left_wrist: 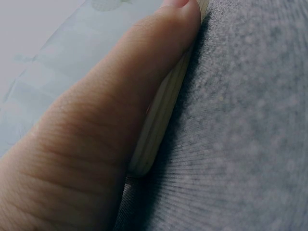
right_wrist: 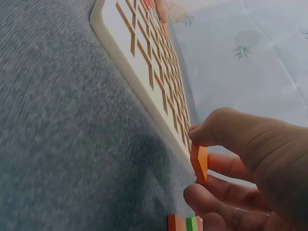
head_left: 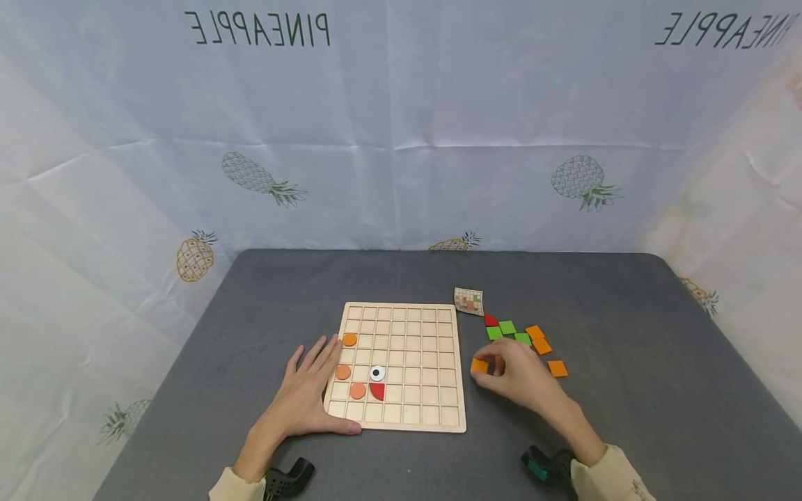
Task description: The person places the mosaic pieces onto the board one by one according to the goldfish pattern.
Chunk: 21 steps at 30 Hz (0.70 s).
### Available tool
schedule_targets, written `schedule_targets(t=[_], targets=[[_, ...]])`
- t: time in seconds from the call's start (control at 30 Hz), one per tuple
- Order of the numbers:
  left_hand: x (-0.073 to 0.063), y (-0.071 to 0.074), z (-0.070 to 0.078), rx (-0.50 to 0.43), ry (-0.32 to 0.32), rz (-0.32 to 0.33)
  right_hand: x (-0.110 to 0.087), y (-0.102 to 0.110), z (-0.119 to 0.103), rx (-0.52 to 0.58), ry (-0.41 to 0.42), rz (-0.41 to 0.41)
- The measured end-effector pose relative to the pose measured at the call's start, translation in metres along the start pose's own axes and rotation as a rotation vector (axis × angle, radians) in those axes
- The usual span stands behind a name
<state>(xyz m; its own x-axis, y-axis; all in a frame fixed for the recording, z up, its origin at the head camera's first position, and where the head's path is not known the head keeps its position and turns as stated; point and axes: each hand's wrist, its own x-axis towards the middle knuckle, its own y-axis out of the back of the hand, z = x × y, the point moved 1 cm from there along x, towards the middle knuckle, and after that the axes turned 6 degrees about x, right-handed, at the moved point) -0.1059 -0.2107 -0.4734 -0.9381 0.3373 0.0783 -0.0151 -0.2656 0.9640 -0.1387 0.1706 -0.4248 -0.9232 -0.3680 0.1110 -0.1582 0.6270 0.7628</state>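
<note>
A wooden grid board [head_left: 429, 377] lies on the grey table. My left hand [head_left: 307, 393] rests at its left side, fingers spread straight over the edge and thumb [left_wrist: 159, 38] along the near edge. On the board's left part sit several orange discs [head_left: 357, 390], a white eye disc [head_left: 377, 374] with a black dot, and a red quarter-round piece [head_left: 377, 392]. Just right of the board, my right hand [head_left: 523, 372] pinches an orange square tile [right_wrist: 199, 162] between thumb and fingers. The tile is tilted on edge in the right wrist view.
Beyond the right hand lie green square tiles [head_left: 507, 327], another red quarter-round piece [head_left: 491, 320] and loose orange square tiles [head_left: 557, 368]. A small printed card [head_left: 468, 302] lies by the board's far right corner. A pineapple-print cloth [head_left: 401, 195] hangs behind the table.
</note>
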Motion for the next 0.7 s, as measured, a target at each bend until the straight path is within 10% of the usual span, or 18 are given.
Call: schedule_targets(t=[0.7], targets=[[0.001,0.0,0.0,0.001,0.01,-0.016,0.029,-0.015,-0.023,0.064,0.13,-0.028]])
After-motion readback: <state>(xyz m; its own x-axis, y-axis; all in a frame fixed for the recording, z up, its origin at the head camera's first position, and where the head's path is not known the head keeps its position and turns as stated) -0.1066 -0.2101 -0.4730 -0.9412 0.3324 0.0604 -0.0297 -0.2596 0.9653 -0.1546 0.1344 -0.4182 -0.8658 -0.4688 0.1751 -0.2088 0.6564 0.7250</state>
